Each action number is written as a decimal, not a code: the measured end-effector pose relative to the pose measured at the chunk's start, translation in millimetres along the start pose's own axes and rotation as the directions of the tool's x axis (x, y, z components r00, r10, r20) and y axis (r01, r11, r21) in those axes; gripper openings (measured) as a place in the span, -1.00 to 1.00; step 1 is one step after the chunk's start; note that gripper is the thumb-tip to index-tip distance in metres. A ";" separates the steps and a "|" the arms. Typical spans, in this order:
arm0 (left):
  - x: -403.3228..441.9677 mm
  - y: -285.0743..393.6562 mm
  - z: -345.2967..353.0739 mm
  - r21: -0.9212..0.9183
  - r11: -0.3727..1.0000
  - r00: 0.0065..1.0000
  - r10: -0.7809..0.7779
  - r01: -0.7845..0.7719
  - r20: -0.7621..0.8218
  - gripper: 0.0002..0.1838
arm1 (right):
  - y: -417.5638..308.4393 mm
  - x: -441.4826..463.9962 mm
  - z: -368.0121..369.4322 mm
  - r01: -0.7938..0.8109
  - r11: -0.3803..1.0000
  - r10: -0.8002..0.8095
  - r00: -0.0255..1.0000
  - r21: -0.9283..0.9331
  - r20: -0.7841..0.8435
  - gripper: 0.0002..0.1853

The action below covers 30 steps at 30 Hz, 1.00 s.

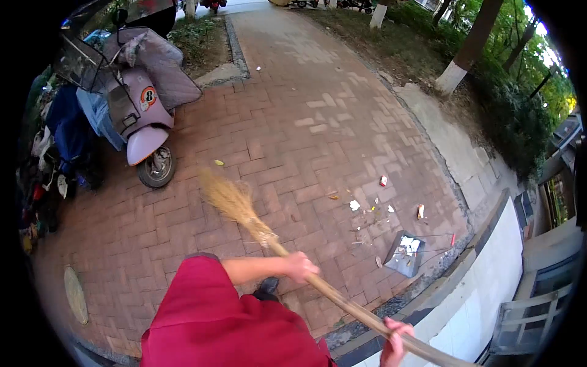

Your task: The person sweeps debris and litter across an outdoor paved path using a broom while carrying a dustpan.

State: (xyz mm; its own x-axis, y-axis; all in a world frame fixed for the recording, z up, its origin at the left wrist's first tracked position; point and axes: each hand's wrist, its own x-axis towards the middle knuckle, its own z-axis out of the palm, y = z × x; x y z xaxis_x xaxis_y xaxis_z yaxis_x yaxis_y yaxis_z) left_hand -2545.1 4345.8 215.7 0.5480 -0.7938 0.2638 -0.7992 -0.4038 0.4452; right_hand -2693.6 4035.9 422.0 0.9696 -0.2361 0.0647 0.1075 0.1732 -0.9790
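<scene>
1 broom (348, 306) thru L hand (299, 267) & R hand (396, 341), bristles (229, 199) past L

A straw broom (345, 301) perhaps hovers above brick paving (275, 147).

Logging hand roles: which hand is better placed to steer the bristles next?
Probably the left hand: it grips the broom handle nearer the bristles; the right hand holds it farther away.

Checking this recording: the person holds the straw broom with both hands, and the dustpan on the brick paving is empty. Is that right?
Not quite: the dustpan is not empty; the head view shows white litter in it. The left hand and right hand do hold the straw broom.
</scene>
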 end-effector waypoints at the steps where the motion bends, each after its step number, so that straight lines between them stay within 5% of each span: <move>1: 30.7 -4.4 2.7 -0.033 0.999 0.999 0.035 -0.034 0.033 -0.74 | -44.8 -3.5 4.0 -0.040 0.980 0.037 0.999 -0.193 -0.019 -0.79; 5: 172.9 -15.8 2.5 -0.099 0.965 0.970 0.239 -0.242 -0.041 -0.71 | -72.3 31.0 -0.8 0.138 0.941 -0.225 0.938 -0.310 -0.265 -0.81; 10: 251.7 -6.3 -71.3 -0.135 0.962 0.972 0.232 -0.236 -0.039 -0.75 | -107.2 97.4 -23.9 0.627 0.779 -0.627 0.778 -0.015 -0.037 -0.84; 13: 269.5 -31.5 -114.0 -0.081 0.961 0.964 0.264 -0.266 -0.038 -0.72 | -106.8 147.2 -22.4 0.627 0.766 -0.625 0.778 0.139 -0.063 -0.83; 19: 260.2 -163.4 -170.6 -0.006 0.997 0.997 0.075 -0.075 0.024 -0.74 | -62.9 281.1 47.1 0.404 0.886 -0.377 0.913 0.226 -0.154 -0.74; 25: 240.4 -283.1 -255.9 0.095 0.994 0.989 -0.041 0.055 -0.140 -0.79 | -35.1 444.5 138.0 0.379 0.854 -0.478 0.843 0.356 0.246 -0.66; 30: 232.2 -411.9 -306.8 0.101 0.992 0.970 -0.047 0.073 -0.236 -0.81 | 4.1 562.7 234.2 0.367 0.836 -0.510 0.795 0.408 0.328 -0.63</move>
State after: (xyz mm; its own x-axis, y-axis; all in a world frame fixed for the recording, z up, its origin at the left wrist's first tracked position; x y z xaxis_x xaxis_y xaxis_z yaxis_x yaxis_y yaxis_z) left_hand -2012.9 4467.3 356.1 0.6281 -0.6436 0.4373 -0.7779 -0.5046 0.3746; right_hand -2096.0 4127.8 499.6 0.7885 0.0379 0.6139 0.5355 0.4486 -0.7155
